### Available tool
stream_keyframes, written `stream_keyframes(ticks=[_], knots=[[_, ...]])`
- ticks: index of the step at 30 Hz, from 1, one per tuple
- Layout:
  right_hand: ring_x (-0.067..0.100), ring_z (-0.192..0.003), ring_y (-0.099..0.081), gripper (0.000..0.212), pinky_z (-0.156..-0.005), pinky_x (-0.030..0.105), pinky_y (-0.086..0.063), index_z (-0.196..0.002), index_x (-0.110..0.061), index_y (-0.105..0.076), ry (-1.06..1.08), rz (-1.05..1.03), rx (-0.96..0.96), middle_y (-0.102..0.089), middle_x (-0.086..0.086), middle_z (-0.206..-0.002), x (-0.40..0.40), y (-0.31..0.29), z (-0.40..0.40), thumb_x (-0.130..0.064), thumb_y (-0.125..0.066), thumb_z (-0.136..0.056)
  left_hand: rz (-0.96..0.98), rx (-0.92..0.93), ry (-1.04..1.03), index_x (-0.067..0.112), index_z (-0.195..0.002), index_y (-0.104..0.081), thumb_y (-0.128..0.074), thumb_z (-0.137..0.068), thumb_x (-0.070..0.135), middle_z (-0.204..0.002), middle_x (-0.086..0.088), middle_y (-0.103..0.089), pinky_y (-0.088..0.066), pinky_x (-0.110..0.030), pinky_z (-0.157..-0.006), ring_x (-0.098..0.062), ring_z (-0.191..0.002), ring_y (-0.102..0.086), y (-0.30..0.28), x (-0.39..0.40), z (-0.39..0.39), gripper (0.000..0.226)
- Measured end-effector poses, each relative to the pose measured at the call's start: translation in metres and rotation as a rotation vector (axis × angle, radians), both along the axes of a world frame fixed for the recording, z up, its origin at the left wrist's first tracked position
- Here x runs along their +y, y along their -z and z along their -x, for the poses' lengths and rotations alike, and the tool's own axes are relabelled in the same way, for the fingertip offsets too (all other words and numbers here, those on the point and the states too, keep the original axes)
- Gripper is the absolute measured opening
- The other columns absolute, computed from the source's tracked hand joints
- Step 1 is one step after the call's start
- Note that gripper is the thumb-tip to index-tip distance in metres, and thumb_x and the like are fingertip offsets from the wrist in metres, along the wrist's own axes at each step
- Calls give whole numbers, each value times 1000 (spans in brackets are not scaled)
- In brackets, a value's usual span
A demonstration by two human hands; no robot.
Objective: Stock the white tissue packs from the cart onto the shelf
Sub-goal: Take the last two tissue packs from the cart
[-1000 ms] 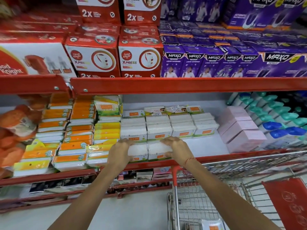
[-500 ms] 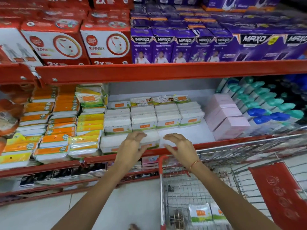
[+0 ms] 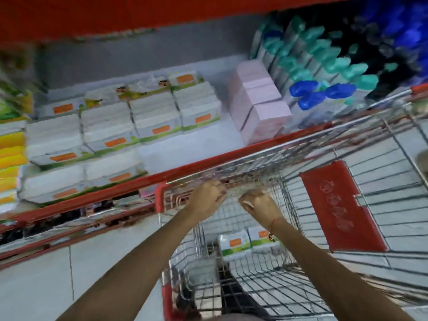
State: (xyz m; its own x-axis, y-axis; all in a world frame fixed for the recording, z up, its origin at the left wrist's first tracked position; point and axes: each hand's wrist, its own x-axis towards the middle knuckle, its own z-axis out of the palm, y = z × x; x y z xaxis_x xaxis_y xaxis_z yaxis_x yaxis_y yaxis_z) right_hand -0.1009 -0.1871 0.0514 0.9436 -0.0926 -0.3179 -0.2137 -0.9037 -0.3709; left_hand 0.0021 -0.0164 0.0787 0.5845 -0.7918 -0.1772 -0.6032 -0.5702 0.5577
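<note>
Several white tissue packs (image 3: 108, 133) with orange labels lie in rows on the red-edged shelf (image 3: 231, 156). Two more white tissue packs (image 3: 238, 247) rest on the bottom of the wire cart (image 3: 289, 281). My left hand (image 3: 206, 200) and my right hand (image 3: 259, 205) hover side by side inside the cart's near-left corner, above those packs. Both hands hold nothing; the fingers are loosely curled and blurred by motion.
Pink boxes (image 3: 257, 100) and bottles with teal and blue caps (image 3: 324, 72) fill the shelf's right side. Yellow packs (image 3: 11, 154) stack at the far left. A red flap (image 3: 340, 205) hangs in the cart. A lower shelf (image 3: 69, 218) sits beneath, above pale floor tiles.
Both hands let go of the packs set at the shelf's front and dropped back and down into the cart. The view tilted down toward the cart.
</note>
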Motion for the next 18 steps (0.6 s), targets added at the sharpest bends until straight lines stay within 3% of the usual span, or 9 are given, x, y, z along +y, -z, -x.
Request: stream_keyframes(ticks=[4,7,9,13,18], knots=[[26,-121,-51,39,-97,37,-48,-131,-18,-49,-32,55,336,-52,7,-135,-33,48,24,-25,-54,-93,-221,165,59,9,-99,-67,-47,-94,23,-108,-11,-66,-51,-38,-86,-29,-100,-61,58,-33,20,25],[26,-129,-45,51,-105,38,-44,-137,-16,-40,-60,64,501,-46,9,-141,-44,77,39,-21,-59,-90,-365,332,58,2,-99,-66,-48,-92,19,-110,-16,-65,-49,-35,-87,-32,-105,-59,98,-41,43,25],[27,-132,-41,59,-107,38,-42,-140,-12,-34,-77,55,575,-40,11,-146,-51,95,47,-18,-60,-89,-464,398,58,1,-111,-62,-50,-93,20,-121,-16,-61,-44,-31,-91,-31,-114,-54,118,-45,56,29],[26,-142,-23,71,-115,34,-33,-147,-10,-18,-151,85,603,-22,11,-155,-62,126,64,-19,-59,-89,-614,425,142,5,-137,-39,-57,-90,32,-147,-15,-39,-35,-37,-107,-31,-132,-38,153,-47,78,57],[26,-140,-25,70,-116,32,-27,-139,-5,-34,-158,61,574,-24,12,-154,-67,141,67,-18,-69,-80,-640,373,131,3,-138,-31,-66,-83,19,-145,-18,-38,-43,-42,-104,-33,-128,-42,170,-50,95,67]])
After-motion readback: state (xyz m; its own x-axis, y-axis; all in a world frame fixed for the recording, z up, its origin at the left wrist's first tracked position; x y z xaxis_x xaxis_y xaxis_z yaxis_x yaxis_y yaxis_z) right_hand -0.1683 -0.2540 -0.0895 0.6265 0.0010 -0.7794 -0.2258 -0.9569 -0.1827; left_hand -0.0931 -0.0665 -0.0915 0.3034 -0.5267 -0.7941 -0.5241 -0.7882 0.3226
